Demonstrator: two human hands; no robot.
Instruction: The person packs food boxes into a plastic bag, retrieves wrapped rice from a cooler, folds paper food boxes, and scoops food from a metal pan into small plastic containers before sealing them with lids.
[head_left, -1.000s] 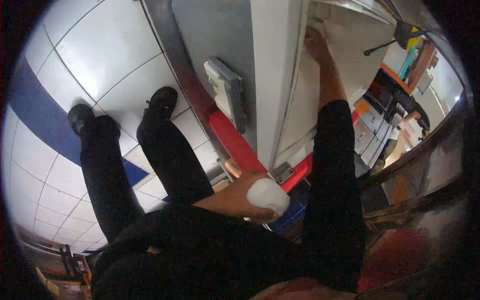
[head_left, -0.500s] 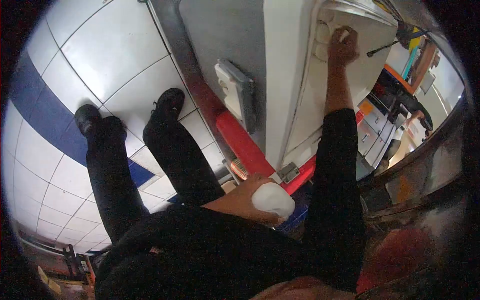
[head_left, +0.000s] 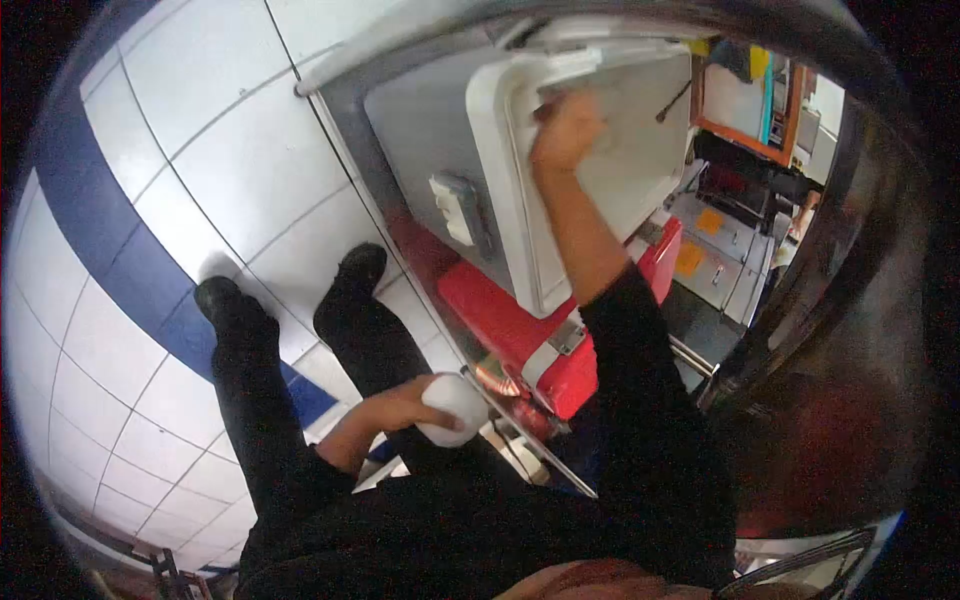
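Down by the legs (head_left: pixel 365 345), the left hand (head_left: pixel 402 404) had its grip round a white, rounded object (head_left: pixel 458 408); beyond, the right hand (head_left: pixel 570 132), grip too blurred to tell, was up by what seemed a raised lid (head_left: pixel 640 135).

The right arm (head_left: pixel 650 420) stretches far forward, bare from mid-forearm past its dark sleeve (head_left: pixel 640 350), and the right hand (head_left: pixel 572 128) at its end is too blurred to read the fingers. The left hand (head_left: pixel 405 405) sits low near the body, fingers curled around in a rounded grip, its forearm (head_left: pixel 345 440) short and foreshortened.
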